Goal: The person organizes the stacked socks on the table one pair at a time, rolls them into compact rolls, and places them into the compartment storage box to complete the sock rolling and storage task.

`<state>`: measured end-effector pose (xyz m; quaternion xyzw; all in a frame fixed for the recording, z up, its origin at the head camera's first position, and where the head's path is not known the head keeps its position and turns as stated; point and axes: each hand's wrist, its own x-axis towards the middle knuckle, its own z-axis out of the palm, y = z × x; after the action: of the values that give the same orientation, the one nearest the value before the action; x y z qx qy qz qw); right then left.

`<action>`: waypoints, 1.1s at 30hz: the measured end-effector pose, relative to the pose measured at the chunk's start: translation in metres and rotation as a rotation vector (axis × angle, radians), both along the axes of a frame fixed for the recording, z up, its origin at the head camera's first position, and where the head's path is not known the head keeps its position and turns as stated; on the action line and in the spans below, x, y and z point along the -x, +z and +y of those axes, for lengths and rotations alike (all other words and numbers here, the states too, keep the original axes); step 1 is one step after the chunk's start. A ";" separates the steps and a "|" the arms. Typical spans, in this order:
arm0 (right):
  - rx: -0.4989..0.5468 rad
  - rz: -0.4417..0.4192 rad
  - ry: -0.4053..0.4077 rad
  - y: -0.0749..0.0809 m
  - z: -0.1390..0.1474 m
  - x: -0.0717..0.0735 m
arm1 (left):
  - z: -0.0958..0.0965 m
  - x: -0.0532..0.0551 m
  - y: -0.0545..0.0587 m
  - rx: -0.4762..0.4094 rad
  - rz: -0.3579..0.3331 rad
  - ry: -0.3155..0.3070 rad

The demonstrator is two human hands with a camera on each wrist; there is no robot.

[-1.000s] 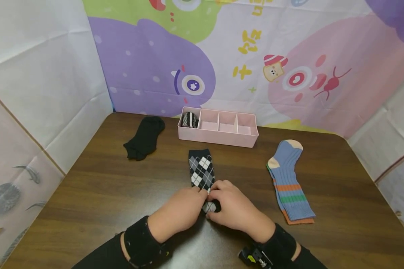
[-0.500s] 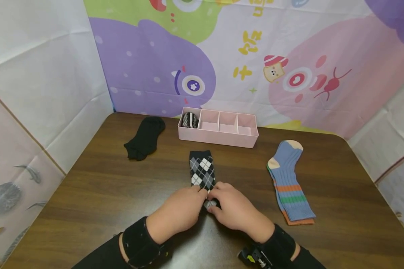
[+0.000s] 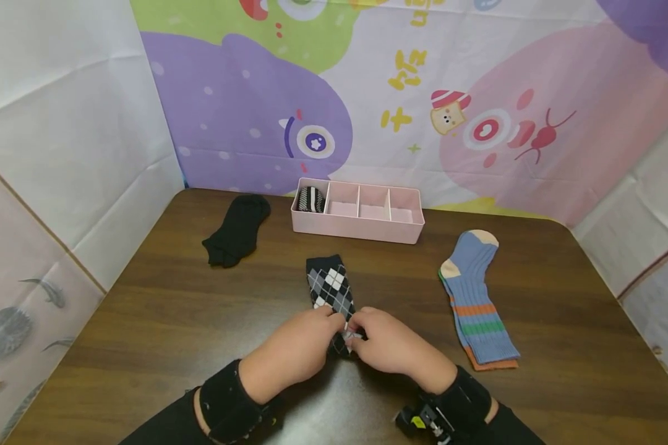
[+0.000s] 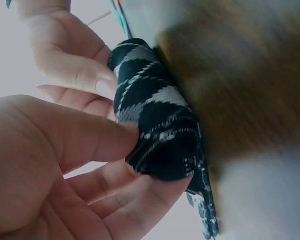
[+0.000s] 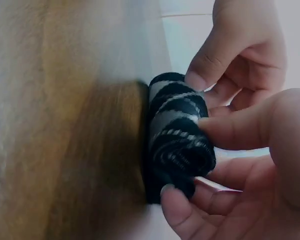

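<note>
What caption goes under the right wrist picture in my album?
Left hand and right hand hold a rolled black, grey and white patterned knit sock on a brown wood-grain table.

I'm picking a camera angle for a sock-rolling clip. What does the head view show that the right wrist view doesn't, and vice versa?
Only the head view shows the black sock, the blue striped socks, the cartoon backdrop, and the pink divided box with a striped bundle in its leftmost compartment.

Only the right wrist view shows the coiled end of the roll.

Both show the left hand and right hand holding the argyle sock, plus the wooden table.
</note>
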<state>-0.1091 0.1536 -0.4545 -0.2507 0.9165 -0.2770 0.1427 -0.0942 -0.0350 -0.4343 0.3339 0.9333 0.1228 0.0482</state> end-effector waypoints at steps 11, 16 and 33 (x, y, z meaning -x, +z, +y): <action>-0.086 0.247 0.048 0.006 -0.006 -0.009 | 0.001 -0.001 -0.007 0.069 0.093 0.068; -0.173 0.279 0.073 0.008 -0.008 -0.012 | -0.001 0.000 -0.010 0.067 0.110 0.074; -0.103 0.094 0.039 0.000 -0.007 -0.004 | 0.001 -0.002 -0.003 0.110 0.116 0.081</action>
<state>-0.1050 0.1467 -0.4544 -0.2735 0.9302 -0.2145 0.1178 -0.0918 -0.0337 -0.4368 0.2991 0.9527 0.0536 0.0074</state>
